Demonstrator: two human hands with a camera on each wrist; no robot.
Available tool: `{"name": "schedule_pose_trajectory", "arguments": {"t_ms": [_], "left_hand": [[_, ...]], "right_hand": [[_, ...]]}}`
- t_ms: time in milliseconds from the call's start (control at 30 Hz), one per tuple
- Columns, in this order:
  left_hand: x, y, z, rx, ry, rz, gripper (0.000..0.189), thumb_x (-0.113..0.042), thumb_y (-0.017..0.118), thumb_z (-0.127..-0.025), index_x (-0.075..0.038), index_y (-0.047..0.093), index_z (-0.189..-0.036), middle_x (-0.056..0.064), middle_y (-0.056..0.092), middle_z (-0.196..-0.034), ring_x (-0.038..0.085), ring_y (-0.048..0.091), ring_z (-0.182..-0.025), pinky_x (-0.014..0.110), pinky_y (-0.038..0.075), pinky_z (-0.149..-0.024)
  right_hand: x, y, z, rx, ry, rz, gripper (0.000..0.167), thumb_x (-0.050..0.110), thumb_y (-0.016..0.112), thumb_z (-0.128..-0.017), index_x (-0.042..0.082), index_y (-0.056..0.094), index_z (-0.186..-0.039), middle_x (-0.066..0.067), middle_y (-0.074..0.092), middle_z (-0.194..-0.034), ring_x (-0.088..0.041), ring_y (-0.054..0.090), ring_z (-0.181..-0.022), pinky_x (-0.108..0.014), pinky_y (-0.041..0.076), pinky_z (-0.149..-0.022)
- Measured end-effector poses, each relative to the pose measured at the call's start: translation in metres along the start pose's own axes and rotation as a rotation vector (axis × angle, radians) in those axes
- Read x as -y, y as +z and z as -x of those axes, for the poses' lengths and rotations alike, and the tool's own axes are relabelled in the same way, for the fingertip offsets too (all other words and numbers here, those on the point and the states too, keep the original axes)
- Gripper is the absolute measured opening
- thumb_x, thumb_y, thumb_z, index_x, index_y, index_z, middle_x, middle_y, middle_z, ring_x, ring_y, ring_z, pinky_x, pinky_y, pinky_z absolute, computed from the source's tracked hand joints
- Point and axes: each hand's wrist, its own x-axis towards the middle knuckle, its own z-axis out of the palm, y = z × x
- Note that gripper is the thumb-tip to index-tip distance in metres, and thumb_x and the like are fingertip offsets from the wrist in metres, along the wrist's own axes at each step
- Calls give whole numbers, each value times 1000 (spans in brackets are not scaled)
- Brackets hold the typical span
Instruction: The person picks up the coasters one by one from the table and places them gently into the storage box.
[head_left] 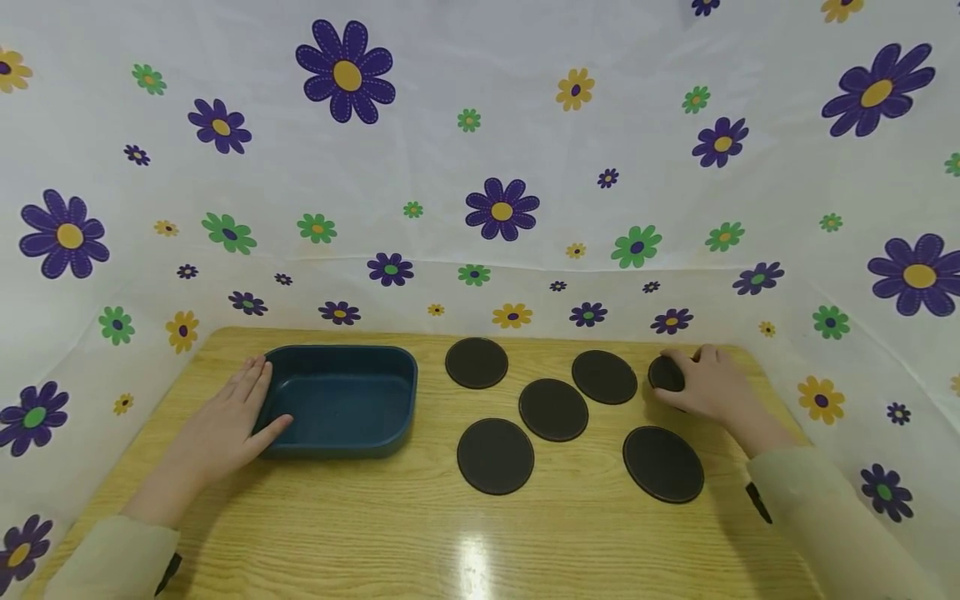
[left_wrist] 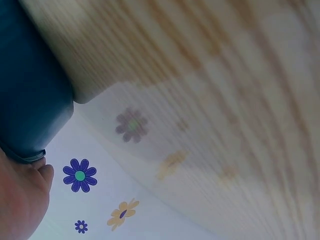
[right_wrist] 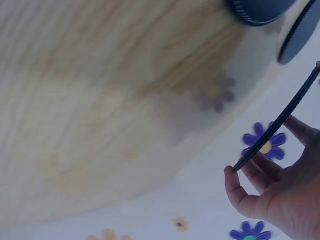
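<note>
On the left, a dark blue rectangular tray (head_left: 341, 400) with raised walls stands on the table. My left hand (head_left: 225, 425) rests along its left side, fingers straight against the rim and thumb across the front left corner. In the left wrist view the hand (left_wrist: 22, 195) touches the edge of the tray (left_wrist: 35, 75). At the far right, my right hand (head_left: 708, 390) pinches a round black coaster (head_left: 666, 374) by its edge. The right wrist view shows this thin coaster (right_wrist: 275, 125) edge-on between fingertips and thumb, lifted off the table.
Several more round black coasters lie flat and apart: one at the back (head_left: 477, 362), one in front (head_left: 496, 456), one central (head_left: 553, 409), and others (head_left: 604, 377) to the right. A flowered white cloth (head_left: 435, 167) hangs behind and beside the wooden table (head_left: 375, 525).
</note>
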Motion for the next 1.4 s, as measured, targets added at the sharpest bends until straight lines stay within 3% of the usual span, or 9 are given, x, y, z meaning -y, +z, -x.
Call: {"name": "schedule_pose_trajectory", "arguments": {"t_ms": [133, 467, 767, 1133, 1400], "left_hand": [[1, 1, -1, 9, -1, -3, 96, -53, 56, -107, 12, 15, -165, 34, 17, -173, 50, 17, -162, 62, 22, -131], [1, 1, -1, 8, -8, -2, 96, -53, 56, -107, 13, 17, -164, 35, 18, -172, 51, 18, -162, 64, 25, -130], [0, 1, -1, 9, -10, -5, 96, -53, 56, -106, 12, 17, -164, 35, 17, -172, 50, 18, -162, 64, 25, -130], [3, 3, -3, 13, -6, -17, 97, -56, 54, -107, 12, 16, -165, 34, 17, -173, 50, 18, -162, 63, 25, -130], [1, 1, -2, 21, -16, -11, 97, -57, 53, -107, 11, 15, -165, 33, 16, -173, 49, 17, -163, 64, 25, -130]], "right_hand": [[14, -8, -2, -12, -30, -10, 80, 56, 70, -91, 6, 52, -150, -42, 50, -122, -58, 51, -114, -66, 57, -78], [48, -24, -8, -22, -113, 8, 78, 55, 69, -91, 14, 50, -154, -40, 49, -133, -56, 51, -120, -69, 57, -83], [76, -35, -10, -31, -168, 56, 76, 56, 70, -89, 17, 54, -153, -32, 52, -124, -47, 53, -111, -62, 58, -75], [113, -49, -18, -43, -249, 132, 78, 56, 69, -89, 21, 52, -156, -35, 52, -138, -51, 53, -125, -70, 54, -92], [144, -51, -25, -62, -313, 115, 79, 57, 70, -88, 23, 51, -157, -32, 52, -140, -49, 52, -127, -66, 54, -88]]}}
